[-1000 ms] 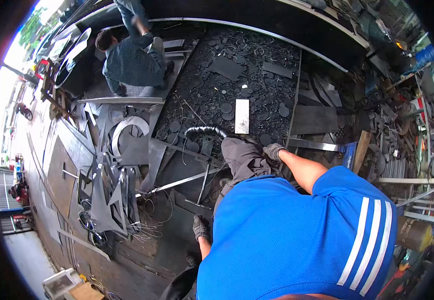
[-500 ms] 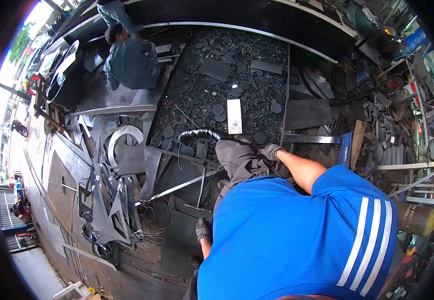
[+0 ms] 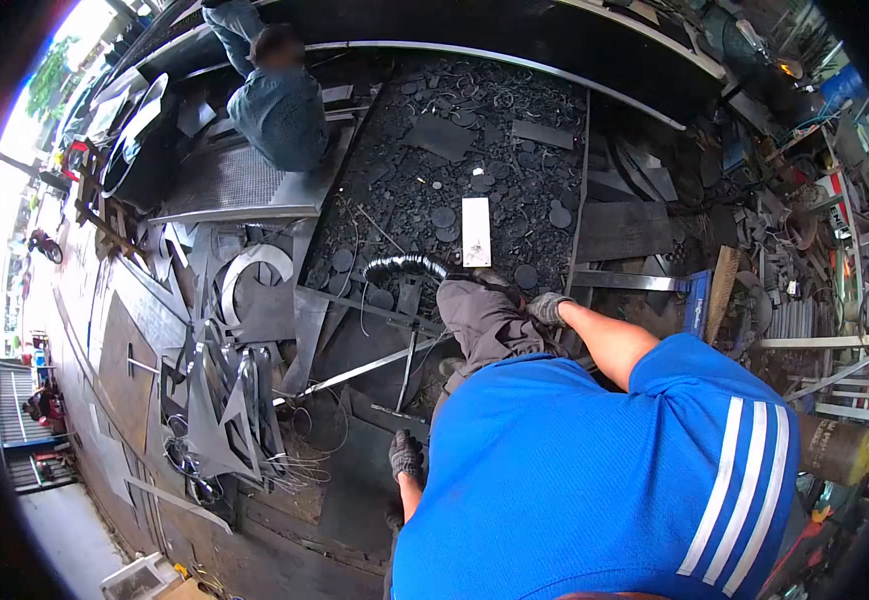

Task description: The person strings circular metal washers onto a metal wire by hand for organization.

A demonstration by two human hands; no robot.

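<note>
2 gloved hands are seen among dark metal scraps on a workshop floor.

The right hand (image 3: 549, 306) (in a grey glove) is rested on the bent knee (image 3: 485, 318), with the fingers curled loosely; nothing is seen held in it. The left hand (image 3: 405, 455) is lowered beside a thin metal bar (image 3: 395, 410) and looks closed, perhaps around the bar's end, but this cannot be told for sure. A bright white plate (image 3: 476, 231) is laid flat among round black discs (image 3: 443, 216), just past the knee. Another person (image 3: 280, 105) is crouched far off, near the top.
</note>
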